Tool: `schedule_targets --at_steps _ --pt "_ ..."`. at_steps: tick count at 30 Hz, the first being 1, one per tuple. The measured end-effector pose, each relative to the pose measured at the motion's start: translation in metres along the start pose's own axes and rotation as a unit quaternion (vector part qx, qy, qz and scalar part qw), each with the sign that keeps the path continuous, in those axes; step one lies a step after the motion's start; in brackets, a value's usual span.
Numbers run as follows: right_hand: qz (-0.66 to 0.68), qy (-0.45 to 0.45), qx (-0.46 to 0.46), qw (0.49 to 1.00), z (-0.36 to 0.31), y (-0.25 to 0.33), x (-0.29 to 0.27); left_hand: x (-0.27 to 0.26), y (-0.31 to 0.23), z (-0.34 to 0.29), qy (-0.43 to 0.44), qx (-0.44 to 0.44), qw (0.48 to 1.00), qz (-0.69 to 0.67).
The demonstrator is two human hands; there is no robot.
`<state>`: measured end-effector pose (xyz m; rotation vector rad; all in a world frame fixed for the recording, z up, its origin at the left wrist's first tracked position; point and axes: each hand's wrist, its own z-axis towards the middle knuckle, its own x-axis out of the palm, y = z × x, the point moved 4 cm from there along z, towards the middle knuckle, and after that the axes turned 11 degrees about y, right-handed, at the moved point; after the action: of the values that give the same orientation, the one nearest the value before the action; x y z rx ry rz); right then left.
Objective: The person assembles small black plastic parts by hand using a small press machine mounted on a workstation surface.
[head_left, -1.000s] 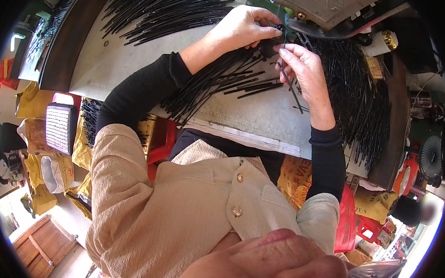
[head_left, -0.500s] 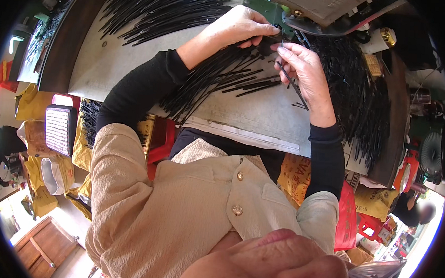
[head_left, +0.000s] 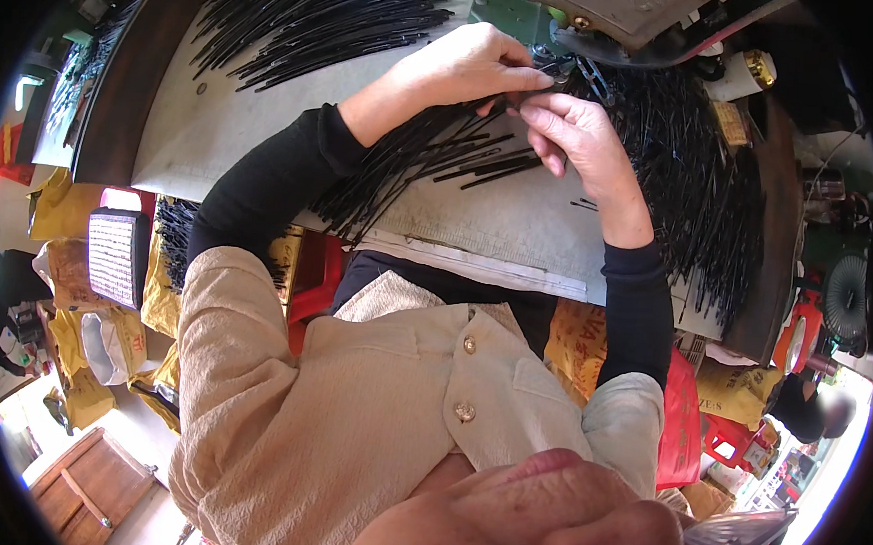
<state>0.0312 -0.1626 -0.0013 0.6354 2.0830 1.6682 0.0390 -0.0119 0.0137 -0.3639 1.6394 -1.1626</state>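
My left hand [head_left: 470, 69] and my right hand [head_left: 586, 143] meet at the far side of the worktable, just below a grey machine [head_left: 628, 13]. Both are closed, thumbs pressed against fingers, with the fingertips nearly touching. Whatever lies between them is too small or covered to make out. Under and beside my left hand lies a loose bundle of thin black strips [head_left: 392, 168]. A few separate strips [head_left: 500, 166] rest between the two hands. Close to my right fingertips is a small metal part of the machine [head_left: 591, 77].
A larger pile of black strips [head_left: 699, 177] covers the table's right side, and another bundle [head_left: 321, 19] lies at the far left. Dark wooden edges [head_left: 123, 93] bound the table. Yellow sacks [head_left: 85, 394], a red stool [head_left: 319, 287] and a small fan [head_left: 846, 302] stand around.
The black strip that hung from my right hand no longer shows below it. My right hand has shifted slightly left and down, closer to my left hand, which has lowered a little.
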Motion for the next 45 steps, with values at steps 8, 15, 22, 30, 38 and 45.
schedule_targets --at_steps 8,15,22,30,38,45 --pt "0.090 -0.067 -0.034 0.993 -0.002 -0.006 -0.027 -0.003 0.012 -0.005 0.074 -0.059 0.993 -0.076" --pt "0.195 -0.041 -0.084 0.976 -0.002 -0.011 -0.044 -0.005 0.017 -0.010 0.074 -0.065 0.973 -0.209" --pt "0.173 -0.069 -0.119 0.975 -0.001 -0.008 -0.036 -0.006 0.013 -0.011 0.079 -0.069 0.978 -0.178" --pt "0.143 -0.139 -0.143 0.969 -0.004 -0.008 -0.044 -0.016 0.016 -0.007 0.023 -0.043 0.996 -0.079" --pt "0.178 -0.185 -0.180 0.950 -0.001 -0.007 -0.052 -0.028 0.039 0.005 0.010 -0.077 0.958 -0.275" --pt "0.186 -0.208 -0.187 0.942 -0.001 -0.009 -0.057 -0.025 0.032 0.008 -0.018 -0.068 0.964 -0.256"
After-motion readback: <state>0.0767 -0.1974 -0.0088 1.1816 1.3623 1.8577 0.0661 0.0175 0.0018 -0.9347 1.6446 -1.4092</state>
